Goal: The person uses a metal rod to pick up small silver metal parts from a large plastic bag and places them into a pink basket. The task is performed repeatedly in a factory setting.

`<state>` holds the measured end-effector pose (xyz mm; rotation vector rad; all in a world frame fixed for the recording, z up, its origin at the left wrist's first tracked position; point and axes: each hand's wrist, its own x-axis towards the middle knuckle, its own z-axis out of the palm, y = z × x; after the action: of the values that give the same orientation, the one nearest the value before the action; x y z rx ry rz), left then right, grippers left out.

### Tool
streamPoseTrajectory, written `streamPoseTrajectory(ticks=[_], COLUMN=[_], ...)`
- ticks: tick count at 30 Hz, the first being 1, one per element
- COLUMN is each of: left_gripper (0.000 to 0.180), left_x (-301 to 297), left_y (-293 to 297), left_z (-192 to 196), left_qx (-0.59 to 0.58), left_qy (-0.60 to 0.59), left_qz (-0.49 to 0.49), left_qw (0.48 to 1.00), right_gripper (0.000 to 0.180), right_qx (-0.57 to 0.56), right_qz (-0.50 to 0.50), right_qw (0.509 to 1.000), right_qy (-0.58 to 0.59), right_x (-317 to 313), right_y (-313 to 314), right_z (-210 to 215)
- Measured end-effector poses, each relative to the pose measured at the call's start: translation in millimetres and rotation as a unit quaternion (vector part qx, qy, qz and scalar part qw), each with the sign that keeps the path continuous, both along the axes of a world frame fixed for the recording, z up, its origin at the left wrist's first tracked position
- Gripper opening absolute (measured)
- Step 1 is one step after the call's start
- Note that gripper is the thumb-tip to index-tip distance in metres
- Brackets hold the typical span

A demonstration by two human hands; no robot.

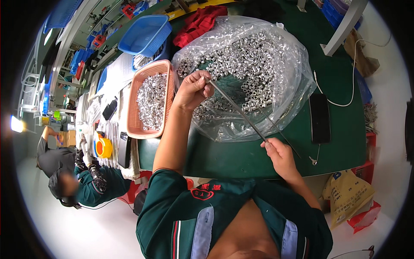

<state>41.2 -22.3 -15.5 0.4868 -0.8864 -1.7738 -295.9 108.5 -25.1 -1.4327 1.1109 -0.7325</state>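
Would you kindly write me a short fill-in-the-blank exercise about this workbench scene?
1. The left hand and right hand grip a metal rod, whose upper end in the picture is in the ____ hand.
2. The tabletop is coloured ____.
3. The flat black device lies to the ____ of the clear plastic bag.
4. The pink basket holds many small, shiny, ____-coloured pieces.

Missing words: left; green; right; silver.

This is a factory workshop. A green workbench (345, 151) spans the centre, bearing a clear plastic bag (299, 86) of countless small metal sleeves (254, 56) and, left of it, a pink basket (133, 103) of metal pieces. Blue and red bins (79, 68) crowd the upper left; at left, a dark-green-clad worker (97, 190) is beside a work surface.
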Motion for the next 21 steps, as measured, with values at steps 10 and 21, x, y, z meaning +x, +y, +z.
streamPoseTrajectory(ticks=[10,21], left_gripper=[0.016,0.029], left_x=[17.4,-58.6], left_y=[22.2,37.4], left_z=[50.2,30.4], left_qx=[-0.054,-0.106], left_qy=[-0.279,-0.578], left_qz=[0.026,0.058], left_qw=[0.958,0.807], right_gripper=[0.015,0.018], right_qx=[-0.098,-0.004], right_qz=[-0.016,-0.084], right_qw=[0.994,0.995], right_qy=[0.035,-0.049], right_x=[7.9,2.0], right_y=[7.5,8.5], right_z=[-6.2,-12.8])
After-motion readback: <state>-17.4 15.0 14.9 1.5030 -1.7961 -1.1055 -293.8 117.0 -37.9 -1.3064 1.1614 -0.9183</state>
